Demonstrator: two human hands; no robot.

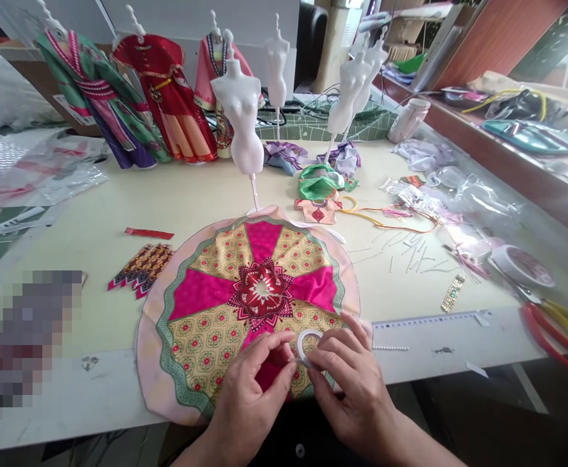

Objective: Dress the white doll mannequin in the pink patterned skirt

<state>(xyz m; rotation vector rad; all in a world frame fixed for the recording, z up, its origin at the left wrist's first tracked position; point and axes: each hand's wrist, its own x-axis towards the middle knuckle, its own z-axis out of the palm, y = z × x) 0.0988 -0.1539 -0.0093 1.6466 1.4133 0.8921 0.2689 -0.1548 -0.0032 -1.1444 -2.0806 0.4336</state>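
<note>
My right hand (349, 373) grips a narrow white roll of tape (299, 344) between thumb and fingers. Close to it, my left hand (257, 383) is closed in a pinch, the thumb tip at a thin strip that seems to come off the roll. Both hands are over the near part of a round fabric piece (206, 285), patterned in magenta and gold with a green wavy band and pale pink border. A red flower motif (263, 292) with a small central hole sits in its middle. The fabric's near edge is partly hidden by my hands.
A white mannequin (242, 117) stands behind the fabric, with dressed dolls (167, 104) farther back. Right of it lie a small pink top (318, 210), a ruler (425, 319), scissors (551, 324) and a wider tape roll (524, 264). Patterned fabric scraps (145, 266) lie left.
</note>
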